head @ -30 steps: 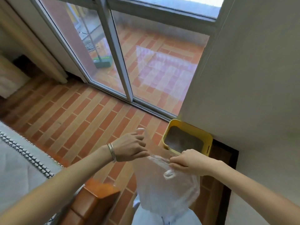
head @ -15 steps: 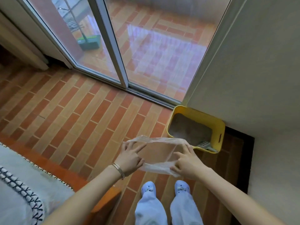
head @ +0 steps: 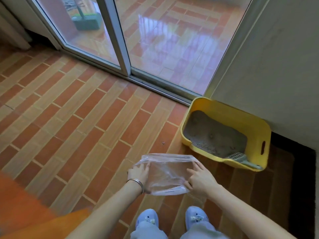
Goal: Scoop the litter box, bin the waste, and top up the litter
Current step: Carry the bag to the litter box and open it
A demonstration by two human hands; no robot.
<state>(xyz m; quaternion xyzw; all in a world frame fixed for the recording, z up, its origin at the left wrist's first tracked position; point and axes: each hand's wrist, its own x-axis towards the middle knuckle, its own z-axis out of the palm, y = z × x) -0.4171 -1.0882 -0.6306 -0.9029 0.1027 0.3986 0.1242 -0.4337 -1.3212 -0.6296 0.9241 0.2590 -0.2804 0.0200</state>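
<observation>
A clear plastic bag [head: 166, 173] is stretched wide between my two hands above the tiled floor. My left hand [head: 138, 175] holds its left edge and my right hand [head: 201, 181] holds its right edge, index finger pointing along the rim. Ahead and to the right, a yellow litter box [head: 257, 133] with grey litter [head: 214, 133] sits on the floor against the wall. A grey slotted scoop [head: 241, 158] lies in the box's near right corner.
Glass sliding doors [head: 124, 40] run across the far side, with a green broom head [head: 86, 21] outside on the balcony. A dark mat [head: 300, 187] lies right of my feet. An orange wooden edge [head: 25, 213] stands at lower left.
The bag hung bunched between my hands a second ago; now it is pulled open and flat. The view has tilted down and closer to the litter box, showing the scoop.
</observation>
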